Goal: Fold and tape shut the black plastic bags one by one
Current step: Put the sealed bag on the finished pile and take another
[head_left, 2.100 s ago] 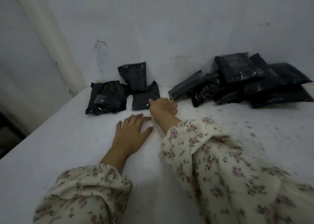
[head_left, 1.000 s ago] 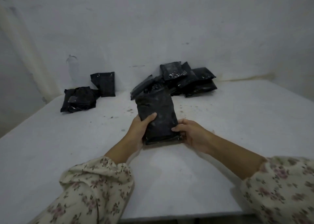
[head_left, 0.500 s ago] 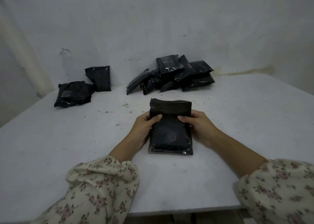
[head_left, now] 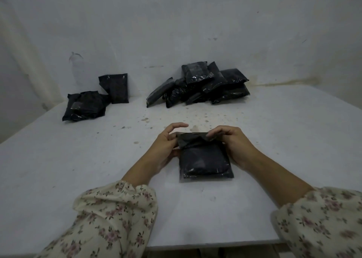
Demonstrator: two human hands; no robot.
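Note:
A black plastic bag (head_left: 205, 159) lies flat on the white table (head_left: 78, 169) in front of me, its top flap lifted and bent toward me. My left hand (head_left: 166, 146) holds the bag's left edge with the thumb on the flap's left corner, its fingers arched above. My right hand (head_left: 231, 142) pinches the flap's right corner between thumb and fingers. A pile of several black bags (head_left: 199, 85) lies at the back centre by the wall. Another small group of black bags (head_left: 94, 99) sits at the back left, one leaning on the wall.
The white wall (head_left: 176, 32) rises right behind both piles. Small dark specks dot the table between the piles and my hands. The table's near edge (head_left: 195, 245) runs just below my floral sleeves. No tape is visible.
I took a bag from the back, drew it to me and laid it flat. Since half a second ago both hands moved up to the top flap and lifted it, folding it toward me.

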